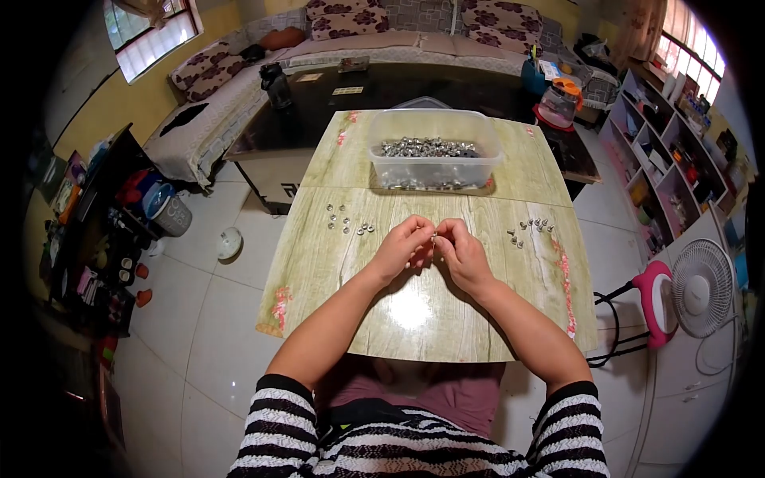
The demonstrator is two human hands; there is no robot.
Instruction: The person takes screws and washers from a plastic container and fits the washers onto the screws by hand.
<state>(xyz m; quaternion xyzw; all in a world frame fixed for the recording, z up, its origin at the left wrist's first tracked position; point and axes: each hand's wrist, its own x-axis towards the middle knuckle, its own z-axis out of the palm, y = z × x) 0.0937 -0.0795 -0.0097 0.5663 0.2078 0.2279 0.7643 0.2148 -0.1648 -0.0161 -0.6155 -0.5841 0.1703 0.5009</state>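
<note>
My left hand [403,245] and my right hand [464,255] meet over the middle of the table, thumbs and fingers pinched together. Between their fingertips a small shiny metal piece [434,237] shows, mostly hidden; whether it is one part or two joined parts I cannot tell. On the tabletop to the left lie several small round metal pieces [346,221], like nuts or caps. Over on the right, several small metal screws [531,229] lie in a loose group, some with their shanks up. Beyond the hands stands a clear plastic box [434,173] holding many small metal parts [429,148].
The wood-patterned table [319,303] has a glossy top. Behind it is a dark low table [454,84] with a bottle [276,86] and a jug with an orange lid [561,102]. A white fan [701,287] and pink stool [657,303] stand at the right.
</note>
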